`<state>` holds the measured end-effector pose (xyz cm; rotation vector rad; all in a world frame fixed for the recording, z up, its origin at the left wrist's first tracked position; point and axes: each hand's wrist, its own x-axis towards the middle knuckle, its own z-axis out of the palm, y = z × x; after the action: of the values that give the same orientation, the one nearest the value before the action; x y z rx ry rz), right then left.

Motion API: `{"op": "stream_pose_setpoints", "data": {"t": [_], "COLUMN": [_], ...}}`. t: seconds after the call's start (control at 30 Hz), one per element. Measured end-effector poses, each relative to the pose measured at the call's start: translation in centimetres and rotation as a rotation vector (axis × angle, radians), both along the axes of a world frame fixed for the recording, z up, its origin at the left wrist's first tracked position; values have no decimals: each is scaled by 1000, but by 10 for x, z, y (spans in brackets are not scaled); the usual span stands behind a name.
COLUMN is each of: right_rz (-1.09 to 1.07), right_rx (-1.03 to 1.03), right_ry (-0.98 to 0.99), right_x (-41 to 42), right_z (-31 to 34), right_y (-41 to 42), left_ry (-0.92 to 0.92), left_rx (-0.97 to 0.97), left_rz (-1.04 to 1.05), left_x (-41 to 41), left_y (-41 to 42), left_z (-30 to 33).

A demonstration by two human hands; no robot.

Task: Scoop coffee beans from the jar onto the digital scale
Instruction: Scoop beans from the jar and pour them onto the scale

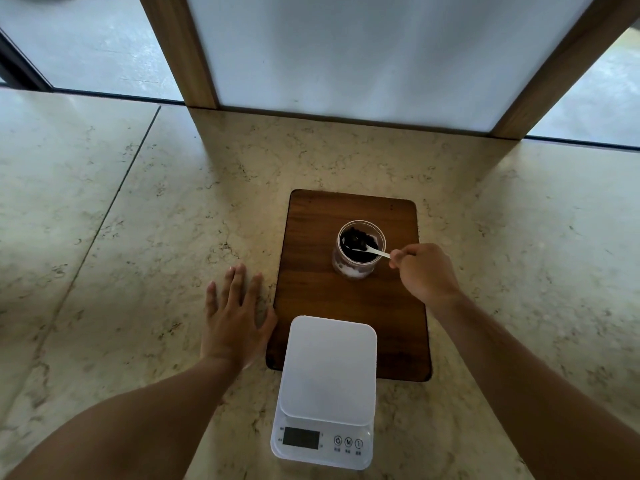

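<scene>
**Spoon in the jar of beans**

The right hand (424,271) pinches a thin white spoon (375,251) dipped among dark glossy coffee beans (356,242) in the round clear jar (360,249) on a rounded walnut board (311,258). The left hand (235,320) lies flat, fingers spread, on the mottled stone worktop (138,220). The smooth white scale (327,386) sits near.

Worktop (138,220) was beige marble w/ brown veining. Board (311,289) dark walnut, visible grain. Scale (329,368) all white, grey display, dark-outlined buttons. Jar (360,271) clear, beans (356,239) near-black. Spoon (375,251) white. Frame (180,50) mid-brown wood, panel frosted white.
</scene>
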<state>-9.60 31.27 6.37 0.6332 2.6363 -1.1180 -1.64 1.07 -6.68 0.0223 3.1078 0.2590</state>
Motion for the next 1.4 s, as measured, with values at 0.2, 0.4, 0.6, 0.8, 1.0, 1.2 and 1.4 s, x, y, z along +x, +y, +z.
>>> {"op": "stream_pose_setpoints", "data": {"t": [0.2, 0.4, 0.6, 0.8, 1.0, 1.2, 1.4], "right_rz": [-6, 14, 86, 251, 284, 280, 324], "right_rx": [-30, -144, -181, -108, -89, -79, -62], "right_ry": [2, 27, -2, -45, -107, -2, 179], "right_x": [10, 32, 63, 105, 133, 148, 155], "right_z": [-1, 3, 10, 0, -23, -32, -33], "right_y": [7, 9, 11, 4, 0, 1, 3], "left_ry": [-4, 0, -8, 1, 0, 4, 2], "left_rx": [5, 24, 8, 25, 28, 35, 44], "left_rz": [3, 17, 24, 23, 38, 39, 39], "left_x": [0, 1, 2, 1, 0, 0, 0], "left_y": [1, 1, 2, 2, 2, 2, 3], "left_z": [0, 3, 3, 3, 2, 0, 1]}}
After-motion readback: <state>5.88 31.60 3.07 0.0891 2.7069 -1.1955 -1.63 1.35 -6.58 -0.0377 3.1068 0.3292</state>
